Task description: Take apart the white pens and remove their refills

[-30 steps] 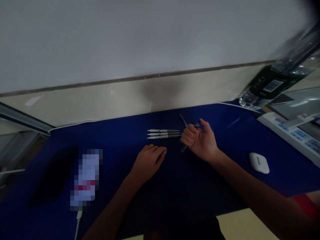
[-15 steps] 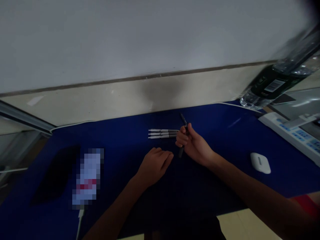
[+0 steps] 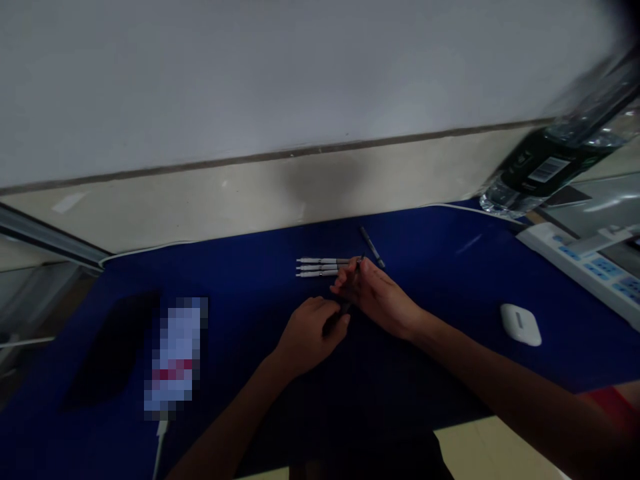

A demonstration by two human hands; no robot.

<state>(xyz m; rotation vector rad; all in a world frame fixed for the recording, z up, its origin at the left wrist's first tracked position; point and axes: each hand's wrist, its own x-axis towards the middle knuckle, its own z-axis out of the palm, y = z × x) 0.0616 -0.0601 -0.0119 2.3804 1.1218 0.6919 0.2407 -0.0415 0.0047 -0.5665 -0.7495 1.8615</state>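
A dark pen (image 3: 346,307) slants between my two hands, partly hidden by the fingers. My right hand (image 3: 383,293) is closed around its upper part, and the pen's dark tip shows above the thumb. My left hand (image 3: 311,333) has its thumb and curled fingers around the lower end of the same pen. Just beyond the right hand, three white-and-grey pens (image 3: 317,268) lie side by side, their right ends covered by the fingers. Another dark pen (image 3: 373,247) lies slanted on the blue desktop (image 3: 250,267), behind my right hand.
On the left are a blurred-out phone (image 3: 176,353) with a white cable (image 3: 159,447) and a dark flat object (image 3: 113,347). To the right lie a white earbud case (image 3: 521,325), a power strip (image 3: 590,267) and a large bottle (image 3: 540,167). A wall (image 3: 250,187) borders the desk's back.
My right hand has moved left and nearer with its pen, uncovering the slanted pen behind it. My left hand's thumb has parted from its fingers around the held pen's lower end.
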